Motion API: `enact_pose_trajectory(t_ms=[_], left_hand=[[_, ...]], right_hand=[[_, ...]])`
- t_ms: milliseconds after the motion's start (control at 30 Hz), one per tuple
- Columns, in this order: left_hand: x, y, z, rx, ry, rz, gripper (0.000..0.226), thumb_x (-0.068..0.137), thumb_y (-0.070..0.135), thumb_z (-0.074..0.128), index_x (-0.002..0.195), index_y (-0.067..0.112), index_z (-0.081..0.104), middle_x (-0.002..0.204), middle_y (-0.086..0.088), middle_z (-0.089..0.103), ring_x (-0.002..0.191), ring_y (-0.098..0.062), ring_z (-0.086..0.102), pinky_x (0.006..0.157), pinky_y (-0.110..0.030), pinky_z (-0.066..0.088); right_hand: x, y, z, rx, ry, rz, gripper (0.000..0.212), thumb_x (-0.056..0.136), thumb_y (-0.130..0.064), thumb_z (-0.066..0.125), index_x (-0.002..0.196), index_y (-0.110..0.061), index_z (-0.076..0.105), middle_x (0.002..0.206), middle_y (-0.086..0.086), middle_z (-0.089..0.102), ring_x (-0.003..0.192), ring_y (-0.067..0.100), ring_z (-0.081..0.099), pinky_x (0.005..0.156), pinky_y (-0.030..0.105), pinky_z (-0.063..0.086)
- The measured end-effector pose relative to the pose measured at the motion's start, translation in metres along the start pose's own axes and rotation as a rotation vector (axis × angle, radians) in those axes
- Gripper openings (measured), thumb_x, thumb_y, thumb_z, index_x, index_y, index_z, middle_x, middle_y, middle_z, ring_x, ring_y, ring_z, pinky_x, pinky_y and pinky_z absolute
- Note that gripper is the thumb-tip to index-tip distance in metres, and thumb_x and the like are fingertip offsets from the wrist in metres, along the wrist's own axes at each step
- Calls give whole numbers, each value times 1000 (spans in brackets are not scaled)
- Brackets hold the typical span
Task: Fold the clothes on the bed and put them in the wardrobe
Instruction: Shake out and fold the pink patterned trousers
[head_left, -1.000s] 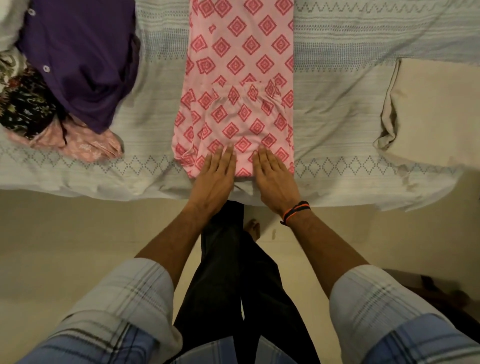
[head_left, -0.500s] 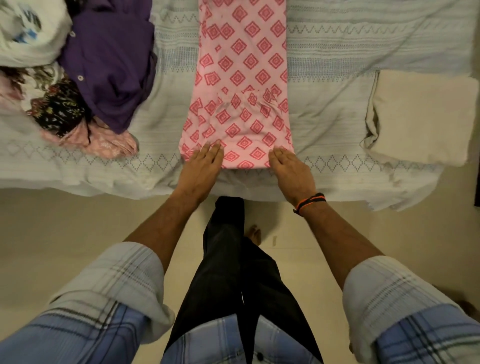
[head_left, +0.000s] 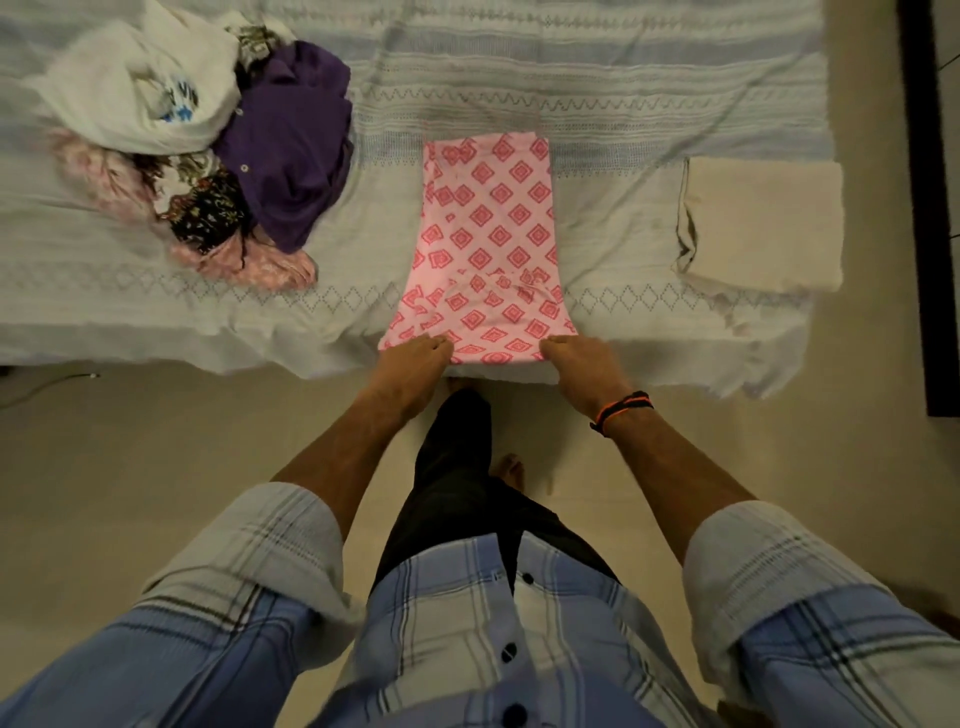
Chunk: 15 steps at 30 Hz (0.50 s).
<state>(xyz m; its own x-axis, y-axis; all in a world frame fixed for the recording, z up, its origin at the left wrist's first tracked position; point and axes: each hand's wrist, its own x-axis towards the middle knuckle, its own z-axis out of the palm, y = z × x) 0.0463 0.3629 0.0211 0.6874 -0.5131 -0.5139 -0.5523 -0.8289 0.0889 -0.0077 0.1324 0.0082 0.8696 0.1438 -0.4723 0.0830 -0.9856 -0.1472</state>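
A pink garment with red diamond print (head_left: 488, 244) lies flat as a long strip on the bed (head_left: 597, 93), its near end at the bed's front edge. My left hand (head_left: 413, 358) grips the garment's near left corner with curled fingers. My right hand (head_left: 582, 358), with an orange and black wristband, grips the near right corner the same way. A heap of unfolded clothes (head_left: 208, 161) sits at the left of the bed, with a white piece, a purple shirt (head_left: 291, 150) and floral pieces in it.
A folded cream cloth (head_left: 763, 223) lies on the bed to the right of the pink garment. A dark upright edge (head_left: 930, 208) runs along the far right. Pale floor (head_left: 130, 457) lies between me and the bed.
My hands slid apart from the middle of the garment's near end to its two corners and curled onto the fabric. The view pulled back, showing the garment's far end and more of the heap.
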Motion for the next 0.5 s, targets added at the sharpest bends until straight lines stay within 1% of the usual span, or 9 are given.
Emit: enact_pose_trajectory(t_ms=[133, 233, 300, 367, 433, 500], left_hand=[[-11, 6, -3, -28, -11, -29, 41, 97, 7, 46, 137, 11, 48, 142, -10, 50, 129, -28, 48, 101, -36, 41], [-5, 1, -15, -42, -25, -85, 38, 94, 5, 50, 130, 14, 52, 134, -10, 56, 120, -29, 55, 96, -40, 47], [9, -7, -25, -50, -27, -102, 41, 91, 4, 51, 130, 14, 52, 131, -11, 58, 115, -30, 58, 93, -42, 49], [25, -16, -37, -73, -23, -110, 43, 90, 3, 49, 131, 14, 51, 130, -12, 58, 114, -32, 58, 91, -44, 48], [44, -24, -52, -84, 2, -113, 39, 90, 6, 49, 129, 12, 51, 128, -13, 58, 113, -34, 57, 90, -44, 47], [62, -33, -69, -118, 28, -129, 36, 90, 11, 54, 126, 10, 51, 125, -14, 58, 111, -35, 57, 89, -45, 48]], right_hand=[[-6, -3, -3, -18, -26, 24, 33, 92, -2, 50, 122, -11, 61, 121, 14, 65, 110, 34, 60, 91, 45, 51], [0, 0, -15, 50, -25, 70, 40, 89, 1, 50, 125, -13, 62, 120, 15, 63, 110, 35, 59, 92, 44, 50], [12, 5, -27, 65, 12, 76, 41, 86, 0, 49, 123, -14, 63, 119, 14, 64, 109, 35, 58, 91, 42, 49], [29, 11, -43, 90, 26, 85, 41, 87, -3, 50, 124, -14, 63, 119, 14, 64, 109, 35, 58, 92, 43, 49], [48, 17, -59, 115, 32, 99, 38, 88, -5, 53, 124, -13, 63, 118, 14, 64, 108, 35, 59, 92, 45, 50], [67, 22, -76, 132, 46, 100, 36, 87, -8, 57, 122, -12, 64, 116, 14, 65, 105, 35, 60, 90, 47, 51]])
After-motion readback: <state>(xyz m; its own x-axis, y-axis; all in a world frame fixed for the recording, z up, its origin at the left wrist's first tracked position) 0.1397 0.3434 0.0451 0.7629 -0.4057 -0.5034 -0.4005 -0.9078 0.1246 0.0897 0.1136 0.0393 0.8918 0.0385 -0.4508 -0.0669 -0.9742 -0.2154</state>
